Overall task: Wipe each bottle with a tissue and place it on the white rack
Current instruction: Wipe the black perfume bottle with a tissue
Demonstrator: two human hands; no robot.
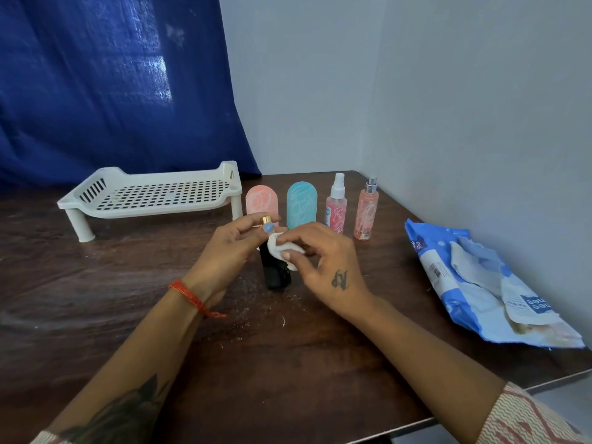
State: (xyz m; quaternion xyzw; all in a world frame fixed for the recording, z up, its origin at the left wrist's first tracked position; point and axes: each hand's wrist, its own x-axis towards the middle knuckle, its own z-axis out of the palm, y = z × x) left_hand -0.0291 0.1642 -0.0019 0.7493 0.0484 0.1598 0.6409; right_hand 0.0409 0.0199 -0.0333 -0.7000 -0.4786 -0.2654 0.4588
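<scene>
— What is nearest?
— A black bottle [275,271] standing on the table [320,363]; the left hand [224,251] pinches its gold cap, the right hand [323,264] presses a tissue [278,246] to its neck.
— And beyond?
— Four bottles [301,205] in a row, a wipes pack [480,283] at right, the white rack [150,195] far left.

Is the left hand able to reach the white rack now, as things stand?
Probably not at once: the left hand holds the black bottle. The white rack stands empty nearby on its side, with nothing between.
</scene>
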